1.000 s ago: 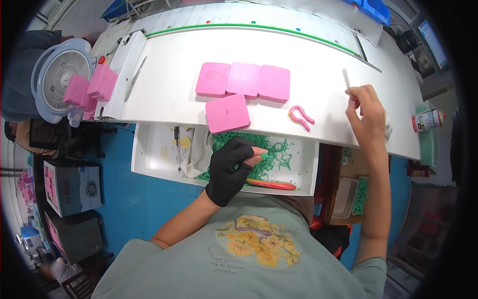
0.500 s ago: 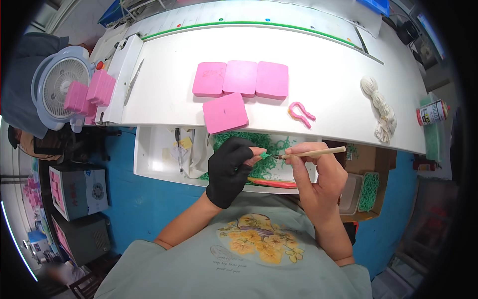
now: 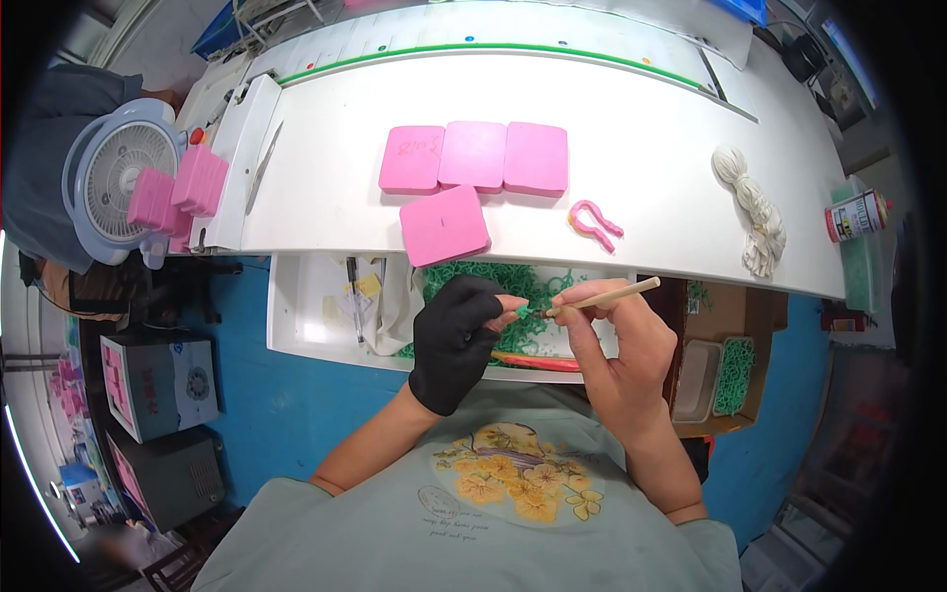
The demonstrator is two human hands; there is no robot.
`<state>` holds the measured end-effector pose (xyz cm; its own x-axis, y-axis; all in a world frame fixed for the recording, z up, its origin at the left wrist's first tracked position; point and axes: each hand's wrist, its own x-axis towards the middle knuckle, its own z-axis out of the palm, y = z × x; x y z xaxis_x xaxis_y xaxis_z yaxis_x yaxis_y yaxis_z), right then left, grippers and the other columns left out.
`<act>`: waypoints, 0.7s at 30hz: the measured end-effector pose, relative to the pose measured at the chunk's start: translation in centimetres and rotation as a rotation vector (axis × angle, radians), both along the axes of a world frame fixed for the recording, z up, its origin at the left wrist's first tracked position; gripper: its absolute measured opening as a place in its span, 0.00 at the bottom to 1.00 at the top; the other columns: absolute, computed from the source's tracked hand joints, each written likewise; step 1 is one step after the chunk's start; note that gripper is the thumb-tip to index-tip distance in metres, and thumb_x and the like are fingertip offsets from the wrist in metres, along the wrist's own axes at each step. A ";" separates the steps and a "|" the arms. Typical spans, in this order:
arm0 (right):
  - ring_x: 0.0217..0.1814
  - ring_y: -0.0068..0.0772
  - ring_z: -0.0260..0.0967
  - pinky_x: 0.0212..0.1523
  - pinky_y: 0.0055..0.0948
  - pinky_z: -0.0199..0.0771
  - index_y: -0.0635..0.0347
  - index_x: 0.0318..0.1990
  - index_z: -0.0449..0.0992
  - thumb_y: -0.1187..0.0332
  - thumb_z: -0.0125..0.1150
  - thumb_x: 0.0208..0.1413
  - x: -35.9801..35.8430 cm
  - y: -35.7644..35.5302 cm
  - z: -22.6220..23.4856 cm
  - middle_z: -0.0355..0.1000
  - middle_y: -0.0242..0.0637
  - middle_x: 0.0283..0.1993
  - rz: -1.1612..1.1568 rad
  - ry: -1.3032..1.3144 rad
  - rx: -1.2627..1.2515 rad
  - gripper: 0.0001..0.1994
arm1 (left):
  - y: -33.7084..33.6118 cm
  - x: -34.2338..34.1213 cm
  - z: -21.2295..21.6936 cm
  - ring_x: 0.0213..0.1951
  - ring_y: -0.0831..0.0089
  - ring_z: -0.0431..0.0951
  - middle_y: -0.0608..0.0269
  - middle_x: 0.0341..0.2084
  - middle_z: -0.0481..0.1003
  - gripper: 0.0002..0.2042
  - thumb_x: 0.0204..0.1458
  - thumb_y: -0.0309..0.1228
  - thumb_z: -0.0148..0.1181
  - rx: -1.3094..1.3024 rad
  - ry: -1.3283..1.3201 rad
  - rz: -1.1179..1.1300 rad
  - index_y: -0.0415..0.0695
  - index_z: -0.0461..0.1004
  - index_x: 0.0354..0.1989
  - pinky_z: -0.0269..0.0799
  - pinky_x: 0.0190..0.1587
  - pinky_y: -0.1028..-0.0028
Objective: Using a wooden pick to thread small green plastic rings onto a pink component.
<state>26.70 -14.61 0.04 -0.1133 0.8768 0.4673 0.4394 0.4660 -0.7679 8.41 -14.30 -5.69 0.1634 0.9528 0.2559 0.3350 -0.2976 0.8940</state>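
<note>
My left hand (image 3: pixel 454 340), in a black glove with bare fingertips, pinches a small green piece (image 3: pixel 523 311). My right hand (image 3: pixel 631 355), bare, grips a slim tool with a pale wooden handle (image 3: pixel 623 292) like a pen. Its tip is close to the green piece; whether they touch I cannot tell. Both hands are over an open white drawer (image 3: pixel 306 340), where a heap of similar green pieces (image 3: pixel 478 271) lies. A red-orange long-handled object (image 3: pixel 543 362) rests along the drawer's front, partly hidden by my left hand.
On the white table (image 3: pixel 641 128) lie several pink blocks (image 3: pixel 444 225), a bent pink strip (image 3: pixel 595 226) and a white yarn bundle (image 3: pixel 748 212). Left stands a fan (image 3: pixel 128 173); right, a can (image 3: pixel 856 217). A cardboard box (image 3: pixel 750 395) holds a tray of green pieces (image 3: pixel 733 377).
My right hand has shifted slightly left, and the tool's handle now slants more steeply up to the right. My left hand keeps its pinch on the green piece.
</note>
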 end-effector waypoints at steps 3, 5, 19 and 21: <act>0.29 0.31 0.74 0.29 0.26 0.73 0.67 0.39 0.75 0.82 0.64 0.51 0.0 0.0 0.0 0.74 0.41 0.33 0.003 0.002 -0.003 0.08 | 0.0 0.0 0.0 0.32 0.73 0.73 0.62 0.32 0.75 0.07 0.52 0.22 0.64 0.006 -0.003 -0.002 0.42 0.81 0.38 0.69 0.35 0.75; 0.29 0.31 0.74 0.29 0.26 0.73 0.67 0.39 0.75 0.82 0.64 0.51 0.0 -0.1 0.0 0.74 0.41 0.33 0.004 0.014 -0.023 0.08 | 0.0 0.1 0.1 0.32 0.73 0.73 0.62 0.32 0.75 0.07 0.52 0.21 0.64 -0.005 -0.010 -0.006 0.43 0.81 0.38 0.69 0.35 0.75; 0.26 0.33 0.73 0.27 0.28 0.72 0.66 0.39 0.74 0.79 0.62 0.54 0.0 0.6 0.4 0.71 0.41 0.27 0.028 -0.019 -0.115 0.06 | -0.1 0.1 -0.1 0.30 0.71 0.73 0.63 0.30 0.73 0.09 0.47 0.19 0.64 0.068 0.054 -0.029 0.45 0.81 0.37 0.69 0.31 0.73; 0.26 0.34 0.73 0.27 0.28 0.72 0.66 0.39 0.74 0.78 0.62 0.54 0.0 0.6 0.4 0.71 0.41 0.27 0.029 -0.007 -0.139 0.06 | -0.2 0.0 0.0 0.31 0.73 0.74 0.63 0.31 0.74 0.08 0.49 0.19 0.63 0.056 0.062 -0.037 0.43 0.80 0.37 0.70 0.33 0.74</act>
